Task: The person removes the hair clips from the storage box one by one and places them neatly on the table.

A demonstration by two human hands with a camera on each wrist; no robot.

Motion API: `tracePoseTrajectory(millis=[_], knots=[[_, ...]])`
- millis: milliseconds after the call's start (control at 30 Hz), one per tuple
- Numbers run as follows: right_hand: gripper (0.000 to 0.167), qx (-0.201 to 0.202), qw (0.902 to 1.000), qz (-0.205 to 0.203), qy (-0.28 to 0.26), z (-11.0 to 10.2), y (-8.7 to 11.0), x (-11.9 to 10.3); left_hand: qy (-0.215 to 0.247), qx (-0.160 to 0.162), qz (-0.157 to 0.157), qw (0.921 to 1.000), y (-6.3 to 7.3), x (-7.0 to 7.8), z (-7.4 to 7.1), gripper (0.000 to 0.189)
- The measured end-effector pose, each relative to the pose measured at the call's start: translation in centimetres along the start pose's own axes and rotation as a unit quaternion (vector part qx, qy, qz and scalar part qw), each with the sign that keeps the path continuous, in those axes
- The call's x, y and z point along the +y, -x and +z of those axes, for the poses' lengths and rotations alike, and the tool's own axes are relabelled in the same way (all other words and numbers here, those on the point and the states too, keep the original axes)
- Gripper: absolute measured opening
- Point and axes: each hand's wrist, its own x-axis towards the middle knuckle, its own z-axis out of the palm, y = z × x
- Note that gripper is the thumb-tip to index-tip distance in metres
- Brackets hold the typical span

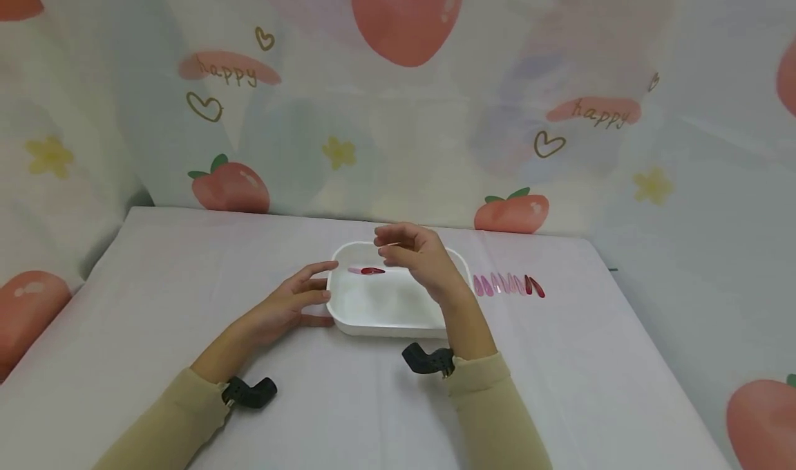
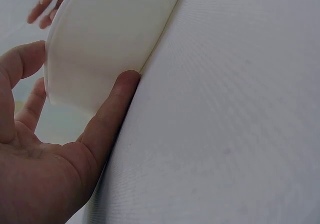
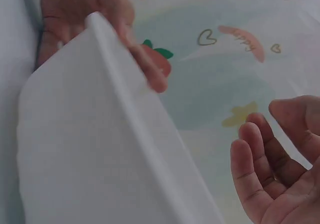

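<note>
A white rectangular tray [image 1: 385, 307] with rounded corners sits on the table. Inside, near its far left, lie a dark red hair clip [image 1: 373, 271] and a pink hair clip [image 1: 354, 271] partly overlapped by it. My left hand [image 1: 287, 305] touches the tray's left end with spread fingers, some at the rim and one low along the wall, as the left wrist view shows. Above the tray's right half hovers my right hand [image 1: 423, 257], its fingers loosely bent and nothing held between them. It hides part of the tray's far rim and floor.
To the right of the tray, several pink hair clips [image 1: 487, 285] and two dark red hair clips [image 1: 528, 285] lie in a row. A white cloth covers the table [image 1: 597, 387]. Behind it hangs a printed backdrop [image 1: 398, 145] with fruit and hearts.
</note>
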Motion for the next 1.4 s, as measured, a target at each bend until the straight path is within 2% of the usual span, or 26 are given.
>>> tracePoseTrajectory(millis=[67, 133, 267, 333, 433, 533, 567, 633, 733, 933, 1000, 1133, 1233, 1400], knots=[[0.03, -0.002, 0.999, 0.025, 0.038, 0.4, -0.1, 0.9, 0.001, 0.0, -0.001, 1.0, 0.0, 0.0, 0.1, 0.061], [0.031, -0.011, 0.9959, 0.031, 0.084, 0.9, -0.2, 1.8, 0.002, 0.002, 0.0, 1.0, 0.1, 0.1, 0.1, 0.062], [0.035, -0.032, 0.9808, 0.034, 0.189, 2.2, -0.5, 2.9, 0.008, 0.0, 0.001, 1.0, 0.1, 0.0, 0.1, 0.061], [0.041, -0.043, 0.9674, 0.041, 0.246, 2.8, -0.6, 3.3, 0.009, -0.002, 0.002, 1.0, 0.0, -0.1, 0.1, 0.061], [0.053, -0.068, 0.9396, 0.06, 0.33, 3.5, -0.6, 3.7, 0.009, -0.007, 0.007, 0.9999, 0.0, -0.1, 0.1, 0.062], [0.061, -0.095, 0.9104, 0.051, 0.399, 3.8, -0.6, 4.0, 0.007, -0.01, 0.013, 0.9998, -0.1, -0.1, 0.2, 0.062], [0.062, -0.102, 0.903, 0.045, 0.415, 3.8, -0.6, 3.9, 0.007, -0.01, 0.015, 0.9998, -0.1, -0.1, 0.2, 0.062], [0.062, -0.11, 0.8947, 0.036, 0.431, 3.7, -0.5, 3.8, 0.006, -0.01, 0.015, 0.9998, -0.1, -0.1, 0.2, 0.062], [0.054, -0.119, 0.8939, 0.041, 0.43, 3.2, -0.3, 3.4, 0.008, -0.008, 0.013, 0.9998, -0.1, 0.0, 0.3, 0.062], [0.039, -0.139, 0.9057, 0.054, 0.397, 1.6, 0.3, 2.5, 0.005, -0.001, 0.01, 0.9999, -0.1, -0.1, 0.2, 0.062], [0.035, -0.124, 0.9091, 0.057, 0.394, 1.2, 0.4, 2.4, 0.001, 0.001, 0.009, 1.0, -0.1, -0.1, 0.2, 0.062], [0.029, -0.054, 0.9145, 0.09, 0.391, 1.2, 0.1, 2.9, -0.002, 0.002, 0.008, 1.0, 0.0, -0.2, 0.1, 0.062], [0.028, -0.018, 0.9103, 0.118, 0.396, 1.6, -0.2, 3.5, -0.001, 0.0, 0.008, 1.0, 0.0, -0.2, 0.1, 0.062], [0.032, -0.017, 0.9013, 0.129, 0.413, 2.4, -0.4, 4.1, 0.002, -0.003, 0.008, 1.0, -0.1, -0.3, 0.0, 0.062]])
